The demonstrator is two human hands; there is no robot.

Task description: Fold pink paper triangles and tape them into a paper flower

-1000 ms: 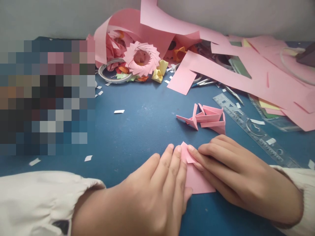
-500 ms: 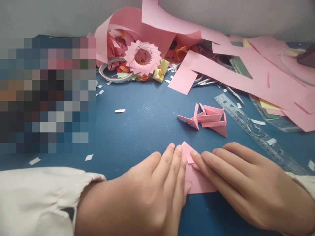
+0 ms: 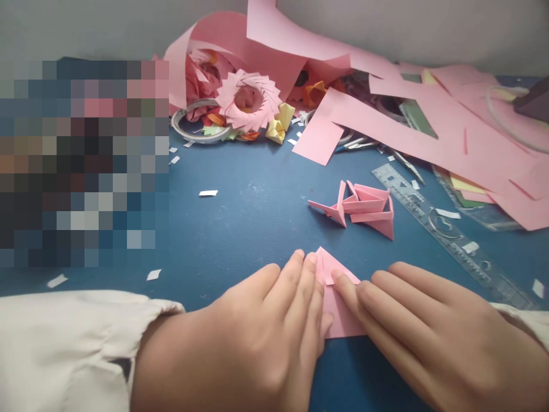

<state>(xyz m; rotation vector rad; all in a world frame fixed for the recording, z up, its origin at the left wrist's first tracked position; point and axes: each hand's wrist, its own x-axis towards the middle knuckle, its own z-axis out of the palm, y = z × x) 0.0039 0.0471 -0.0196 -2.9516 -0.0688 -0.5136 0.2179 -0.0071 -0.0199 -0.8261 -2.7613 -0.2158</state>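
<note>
Pink paper piece (image 3: 338, 312), flat on blue table (image 3: 240, 223), both hands pressing

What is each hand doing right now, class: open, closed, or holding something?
Left hand: open, flat, pressing down on the pink folded paper.
Right hand: open, flat, pressing the same paper.

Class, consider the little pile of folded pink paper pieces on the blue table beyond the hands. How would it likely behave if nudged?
The folded pink pieces are probably light, being thin paper, so they would likely slide on the blue table. They lie loosely heaped, so a nudge would probably scatter them. Their folds likely keep each stiff.
</note>
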